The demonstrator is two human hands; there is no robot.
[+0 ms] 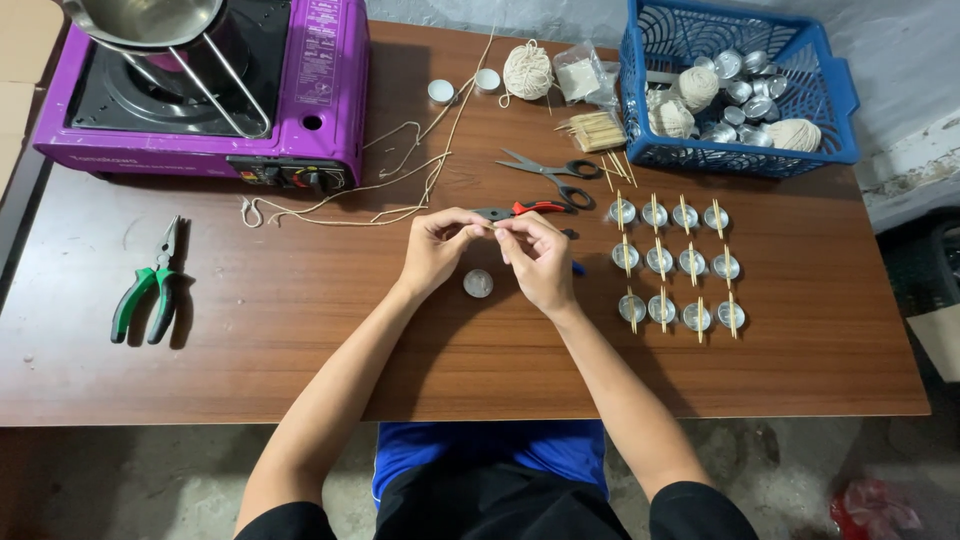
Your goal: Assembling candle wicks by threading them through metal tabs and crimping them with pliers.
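Head view, looking down on a brown wooden table (300,340). Left hand (437,250) and right hand (537,262) meet at table centre, fingertips pinched together on something very small between them; too small to tell what, possibly the end of a string. Both hands closed narrow, thumbs and forefingers touching. Forearms come in from the bottom edge and converge in a V, wrists raised slightly off the wood.

Small round metal cup (478,284) sits on the table directly below and between the two hands, just beside the left palm, not touched.

Red-handled pliers (520,210) lie just beyond the fingertips; black-handled scissors (552,172) lie a little farther back. Loose cream string (400,190) trails from near the left hand toward the back of the table.

To the right of the right hand: grid of metal cups with wooden sticks across them (675,268), three rows of four.

Far right back: blue plastic basket (830,100) holding string balls and more cups. Bundle of wooden sticks (596,130) beside it. Ball of string (527,72) at the back.

Far left: green-handled pliers (150,290). Back left: purple portable stove (330,100) with a steel pot (140,20).
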